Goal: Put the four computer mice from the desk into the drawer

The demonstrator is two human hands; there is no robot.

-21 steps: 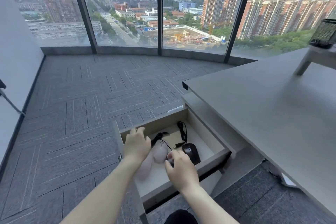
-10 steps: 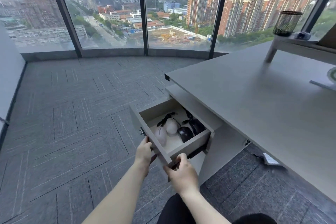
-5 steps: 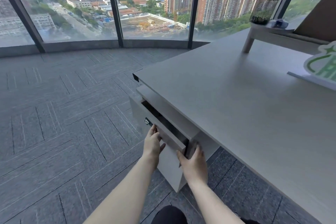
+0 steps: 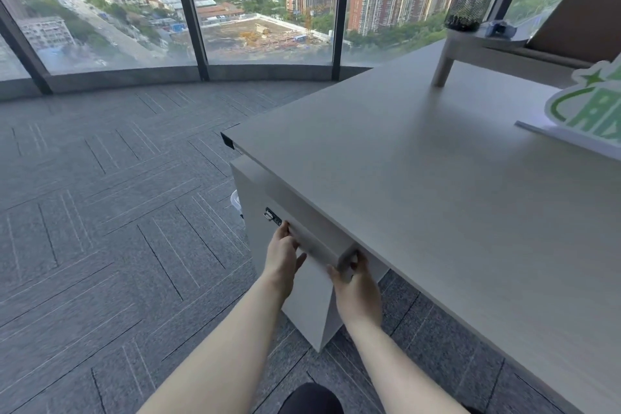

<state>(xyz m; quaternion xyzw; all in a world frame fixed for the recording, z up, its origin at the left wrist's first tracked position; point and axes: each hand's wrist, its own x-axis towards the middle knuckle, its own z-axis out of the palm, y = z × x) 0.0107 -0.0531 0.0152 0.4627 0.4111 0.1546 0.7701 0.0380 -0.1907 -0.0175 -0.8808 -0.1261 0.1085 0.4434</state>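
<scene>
The drawer sits pushed in under the grey desk, its front flush with the cabinet. No computer mice are in view; the closed drawer hides whatever is inside. My left hand lies against the left part of the drawer front, thumb under its lower edge. My right hand wraps the front's right corner. Both forearms reach in from the bottom of the view.
A small lock sits left of my left hand. On the desk stand a riser shelf with a black mesh cup and a green-and-white sign. Grey carpet spreads left toward the windows.
The open drawer, with several mice inside, has slid fully in under my two hands. My view has swung right over the desk.
</scene>
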